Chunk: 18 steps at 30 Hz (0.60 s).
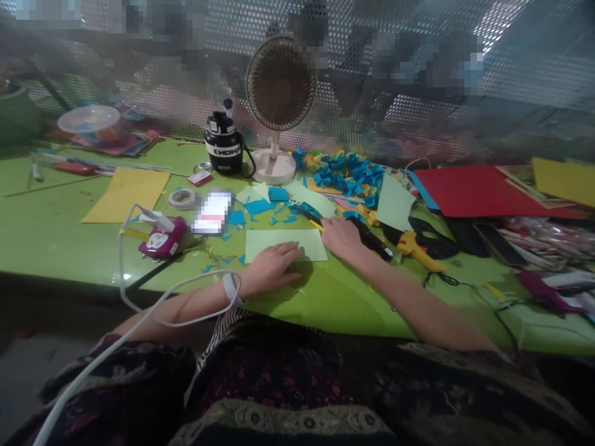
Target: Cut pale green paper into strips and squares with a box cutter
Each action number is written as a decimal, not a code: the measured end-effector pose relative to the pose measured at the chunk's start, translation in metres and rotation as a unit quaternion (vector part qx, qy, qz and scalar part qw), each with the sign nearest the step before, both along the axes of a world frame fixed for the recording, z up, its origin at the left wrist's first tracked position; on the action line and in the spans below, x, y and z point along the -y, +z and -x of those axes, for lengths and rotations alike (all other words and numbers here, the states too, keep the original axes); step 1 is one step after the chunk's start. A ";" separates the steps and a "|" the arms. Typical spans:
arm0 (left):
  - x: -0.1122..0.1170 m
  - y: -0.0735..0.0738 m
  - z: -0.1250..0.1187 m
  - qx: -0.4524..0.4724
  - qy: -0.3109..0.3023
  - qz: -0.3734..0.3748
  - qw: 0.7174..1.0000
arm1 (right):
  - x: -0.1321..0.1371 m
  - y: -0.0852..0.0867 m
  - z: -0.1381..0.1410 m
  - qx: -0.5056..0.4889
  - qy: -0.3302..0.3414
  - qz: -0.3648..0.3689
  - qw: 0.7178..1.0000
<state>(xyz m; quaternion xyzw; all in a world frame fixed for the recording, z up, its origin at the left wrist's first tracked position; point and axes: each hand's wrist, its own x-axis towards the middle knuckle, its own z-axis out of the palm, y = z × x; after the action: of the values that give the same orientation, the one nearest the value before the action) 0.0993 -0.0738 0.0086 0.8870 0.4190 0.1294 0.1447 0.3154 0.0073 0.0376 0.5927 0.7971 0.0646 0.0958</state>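
Sheet of paper [286,246] lies on the workbench [51,210], forward of the operator. Desk fan [280,83] stands behind it, with a flask [224,144] immediately to the fan's left. Power socket [162,238] sits left of the sheet; glue gun [418,251] lies right (cable [121,260] runs over the bench edge).
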 end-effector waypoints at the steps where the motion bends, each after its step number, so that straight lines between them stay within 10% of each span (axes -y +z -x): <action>1: 0.000 -0.005 -0.003 -0.014 -0.013 -0.005 1.000 | -0.001 -0.002 0.000 0.007 -0.004 0.004 1.000; 11: 0.037 -0.026 -0.042 -0.067 0.041 -0.052 0.996 | 0.002 0.009 0.002 -0.029 -0.016 0.026 0.999; 18: 0.052 0.010 -0.103 -0.134 -0.029 -0.065 0.988 | -0.004 0.010 0.002 -0.020 0.000 0.044 0.999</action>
<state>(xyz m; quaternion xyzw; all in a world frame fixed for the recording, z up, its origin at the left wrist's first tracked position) 0.2027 -0.1255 0.0191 0.9155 0.3995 0.0320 0.0334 0.3132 0.0115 0.0475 0.5889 0.8010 0.0178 0.1062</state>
